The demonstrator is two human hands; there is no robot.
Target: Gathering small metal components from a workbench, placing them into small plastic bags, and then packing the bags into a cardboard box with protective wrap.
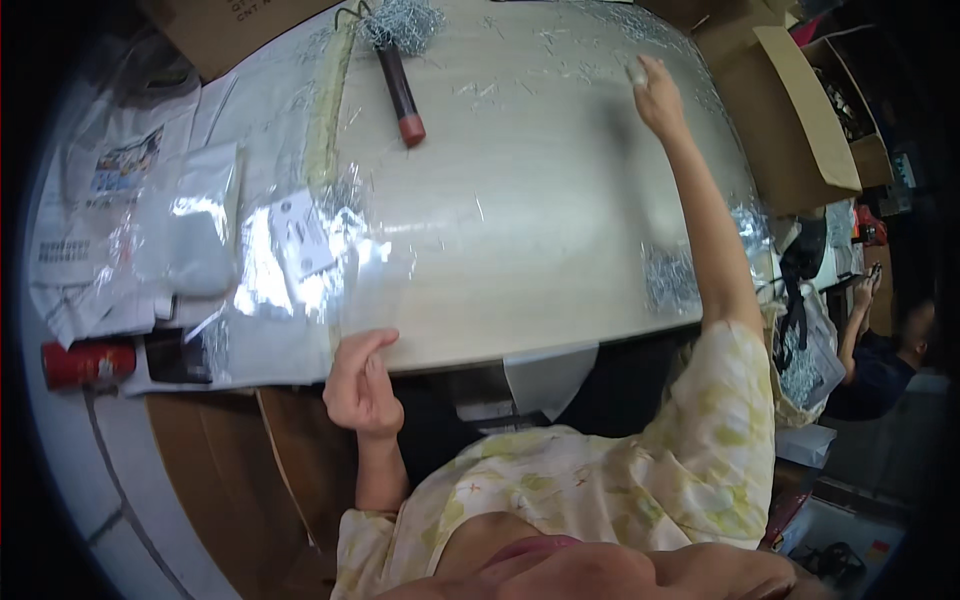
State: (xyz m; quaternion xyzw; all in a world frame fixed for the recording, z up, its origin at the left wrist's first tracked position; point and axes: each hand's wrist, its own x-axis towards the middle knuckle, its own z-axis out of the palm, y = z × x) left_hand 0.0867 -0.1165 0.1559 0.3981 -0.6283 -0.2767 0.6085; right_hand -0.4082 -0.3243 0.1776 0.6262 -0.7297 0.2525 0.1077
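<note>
My right hand reaches to the far right part of the pale table. Its fingers are closed, with a small whitish thing at the fingertips that I cannot make out. By the near edge, my left hand hovers with its fingers curled in and nothing visible in them. A dark rod-shaped tool with a red end lies at the far left of the table. Next to its far end sits a tangled heap of small silvery pieces. More silvery pieces are gathered below my right forearm.
Clear plastic packs and a white printed card lie on the left. A red can stands at the near left corner. Open cardboard boxes border the far right. Another person is at the right, beyond a filled bag.
</note>
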